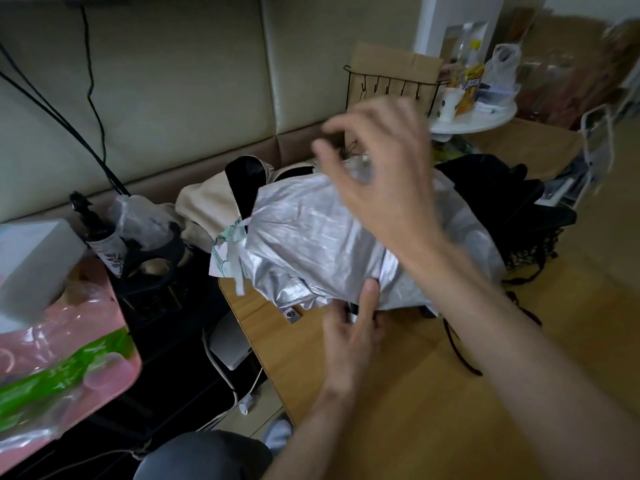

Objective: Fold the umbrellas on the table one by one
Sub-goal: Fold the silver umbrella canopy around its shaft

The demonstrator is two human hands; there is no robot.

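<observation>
we see the silver umbrella [311,237] lying slumped on the far left part of the wooden table [398,410], its canopy loose and crumpled, its left end hanging past the table's left edge. our left hand [349,330] is at the canopy's hem on the table's near side, one finger straight against the fabric; whether the other fingers close on the dark part under the hem we cannot tell. our right hand [381,181] hangs blurred above the canopy, over the table's far side, fingers loosely curled and holding nothing.

we judge the fabric to be thin, light and slick: it will crease readily but slide out of a flat press, so pinching the pleats should serve better. the ribs beneath are likely stiff and a little fragile, and should not be forced. we would take hold of the shaft under the hem, gather the panels around it, then wrap the white tie strap [237,258] at the left end. a black bundle [498,192] lies at the table's far right.
</observation>
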